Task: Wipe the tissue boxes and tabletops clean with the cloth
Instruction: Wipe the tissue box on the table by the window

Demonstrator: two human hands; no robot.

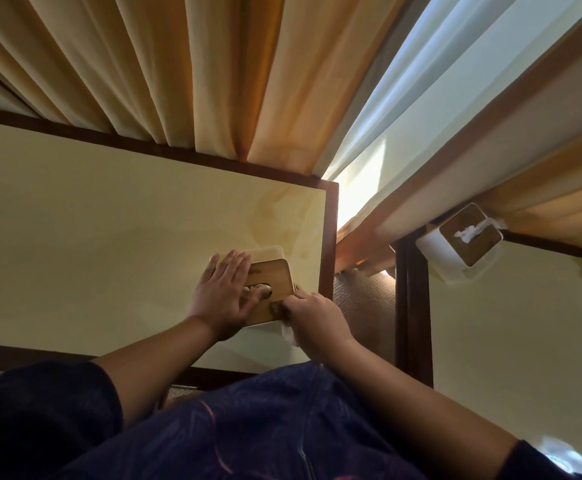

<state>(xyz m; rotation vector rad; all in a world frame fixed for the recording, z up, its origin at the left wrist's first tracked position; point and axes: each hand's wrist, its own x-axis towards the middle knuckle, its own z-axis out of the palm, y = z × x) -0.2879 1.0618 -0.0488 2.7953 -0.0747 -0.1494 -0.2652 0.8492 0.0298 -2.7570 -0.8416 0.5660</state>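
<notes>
A white tissue box with a wooden lid (275, 278) stands near the right edge of the cream tabletop (109, 237). My left hand (223, 296) lies flat on the lid, fingers straight, thumb at the lid's oval slot. My right hand (317, 317) grips a white cloth (289, 336) and presses it against the box's near right corner; most of the cloth is hidden under the hand. A second white tissue box with a wooden lid (466, 244) and a tissue sticking out sits at the far corner of the neighbouring table (525, 341).
Both tables have dark wooden rims. A narrow gap with brown carpet (362, 306) separates them. Tan curtains (178, 81) hang along the far edge, with a pale sheer curtain (421, 98) and a wooden ledge to the right.
</notes>
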